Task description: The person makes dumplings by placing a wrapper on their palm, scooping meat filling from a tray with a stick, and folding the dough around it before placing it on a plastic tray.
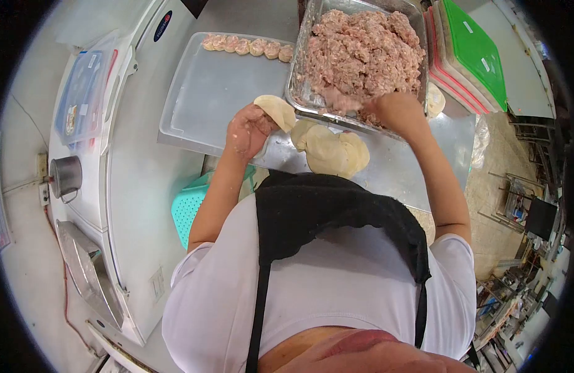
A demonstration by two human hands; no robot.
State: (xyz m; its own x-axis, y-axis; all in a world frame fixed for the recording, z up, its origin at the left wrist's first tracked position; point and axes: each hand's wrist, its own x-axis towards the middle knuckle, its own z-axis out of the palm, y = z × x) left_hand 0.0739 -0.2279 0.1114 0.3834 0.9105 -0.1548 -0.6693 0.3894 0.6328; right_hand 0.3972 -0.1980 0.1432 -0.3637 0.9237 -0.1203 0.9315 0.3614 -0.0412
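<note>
My left hand holds a round pale dough wrapper over the near edge of a clear plastic tray. My right hand reaches into a metal pan heaped with pink minced meat filling, its fingers in the meat at the pan's near side. A stack of dough wrappers lies on the steel counter between my hands. A row of several finished dumplings lines the tray's far edge.
Stacked green and red cutting boards lie right of the pan. A white chest freezer stands on the left with a blue-lidded container on it. A metal cup and a teal perforated basket sit lower left.
</note>
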